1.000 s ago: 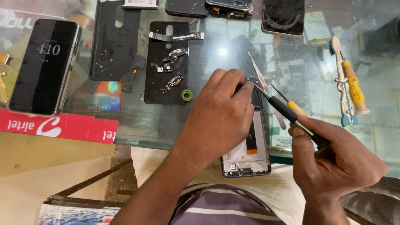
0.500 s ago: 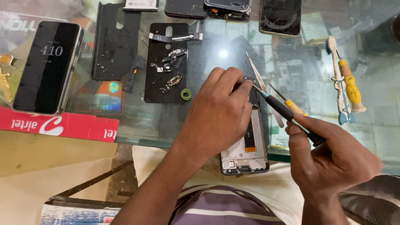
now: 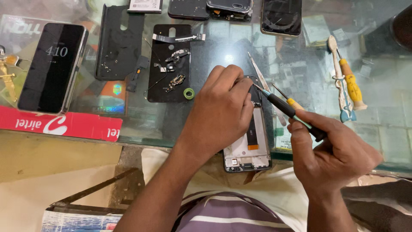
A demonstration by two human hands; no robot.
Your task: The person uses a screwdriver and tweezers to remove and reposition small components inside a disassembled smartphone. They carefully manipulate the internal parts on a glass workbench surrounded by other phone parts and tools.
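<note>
Change: against the frame half a second back, both hands and the screwdriver keep nearly the same pose; the view has only drifted slightly.
Left hand (image 3: pixel 221 109): curled palm-down over the upper half of the opened phone (image 3: pixel 251 146), fingers bent and pressing on its top edge, pinning it down.
Right hand (image 3: pixel 337 152): at 4 o'clock from the phone, closed in a pen grip round the screwdriver (image 3: pixel 289 111).
Screwdriver: slim black handle, thin metal tip pointing to 10 o'clock and meeting the phone's top corner beside the left fingertips.
Phone: back removed, black frame, white inner plate with an orange strip; lies at the near edge of the glass counter (image 3: pixel 214 51), lower end overhanging.
Nearby: metal tweezers (image 3: pixel 257 71) at 12 o'clock; green ring (image 3: pixel 189 93) at 10 o'clock, beside a flat black panel (image 3: pixel 168 62) carrying small loose parts.
</note>
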